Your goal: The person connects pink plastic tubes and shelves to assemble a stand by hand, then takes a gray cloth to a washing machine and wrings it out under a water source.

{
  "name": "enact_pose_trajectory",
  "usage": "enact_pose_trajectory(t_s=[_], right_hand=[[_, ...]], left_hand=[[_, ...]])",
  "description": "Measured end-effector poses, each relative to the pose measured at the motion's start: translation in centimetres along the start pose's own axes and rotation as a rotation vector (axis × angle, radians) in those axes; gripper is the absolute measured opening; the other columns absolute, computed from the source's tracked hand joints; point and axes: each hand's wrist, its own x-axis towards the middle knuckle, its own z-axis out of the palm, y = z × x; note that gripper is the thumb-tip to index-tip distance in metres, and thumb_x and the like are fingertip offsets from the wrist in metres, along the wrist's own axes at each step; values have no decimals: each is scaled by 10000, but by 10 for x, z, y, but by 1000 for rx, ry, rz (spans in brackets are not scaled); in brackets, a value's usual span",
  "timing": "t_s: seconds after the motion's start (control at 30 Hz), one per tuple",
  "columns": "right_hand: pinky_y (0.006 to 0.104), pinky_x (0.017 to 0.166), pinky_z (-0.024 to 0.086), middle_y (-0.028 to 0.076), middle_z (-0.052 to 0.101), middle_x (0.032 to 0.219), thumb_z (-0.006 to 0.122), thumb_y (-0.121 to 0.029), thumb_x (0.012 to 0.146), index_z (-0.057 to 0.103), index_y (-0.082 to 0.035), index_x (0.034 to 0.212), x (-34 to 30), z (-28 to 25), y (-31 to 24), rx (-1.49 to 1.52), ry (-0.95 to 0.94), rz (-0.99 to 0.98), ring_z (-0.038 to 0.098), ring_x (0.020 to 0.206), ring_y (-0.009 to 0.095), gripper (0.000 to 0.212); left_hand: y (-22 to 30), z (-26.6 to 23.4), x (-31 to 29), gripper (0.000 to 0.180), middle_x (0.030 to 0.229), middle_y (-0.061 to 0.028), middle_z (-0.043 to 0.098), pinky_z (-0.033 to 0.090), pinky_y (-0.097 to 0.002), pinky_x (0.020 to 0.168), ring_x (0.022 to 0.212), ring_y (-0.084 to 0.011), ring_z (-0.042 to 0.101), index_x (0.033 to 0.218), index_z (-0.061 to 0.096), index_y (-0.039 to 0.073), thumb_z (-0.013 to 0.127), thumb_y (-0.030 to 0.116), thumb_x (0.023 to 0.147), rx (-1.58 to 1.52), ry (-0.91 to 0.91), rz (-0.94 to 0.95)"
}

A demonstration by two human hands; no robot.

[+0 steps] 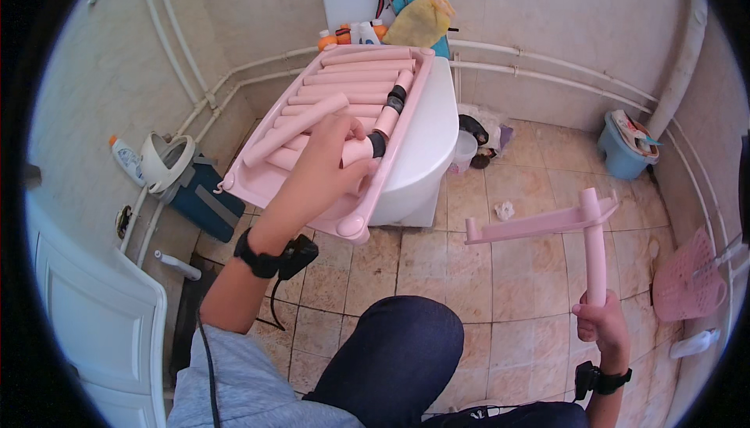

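A pink plastic tray rests on the white toilet, full of pink tubes. Long tubes lie side by side across it. One loose tube slants over the others, and black rings join short pieces along the right side. My left hand reaches into the tray, its fingers closed round a short pink tube with a black end. Over the floor at right, my right hand grips the lower end of an upright pink tube, which is fixed to a long pink side bar.
Bottles and a yellow cloth stand behind the tray. A dark blue bin is at left beside a white cabinet. At right are a light blue bucket and a pink basket. Crumpled paper lies on the tiles.
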Motion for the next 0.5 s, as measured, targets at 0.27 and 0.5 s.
enact_pose_trajectory(t_s=[0.27, 0.5], right_hand=[[255, 357, 257, -23, 427, 562, 718, -12, 824, 474, -75, 808, 8, 0, 5, -97, 61, -64, 371, 395, 73, 252], [264, 364, 287, -10, 450, 567, 723, -5, 816, 483, -59, 780, 5, 6, 1, -67, 68, -27, 429, 407, 94, 249]], left_hand=[[21, -5, -28, 427, 1125, -161, 526, 481, -369, 908, 1012, -280, 575, 1254, 536, 4, 698, 105, 872, -184, -145, -118], [-3, -13, -37, 499, 1119, -100, 610, 466, -350, 977, 1073, -233, 588, 1293, 576, 42, 725, 69, 818, 26, -93, 64]])
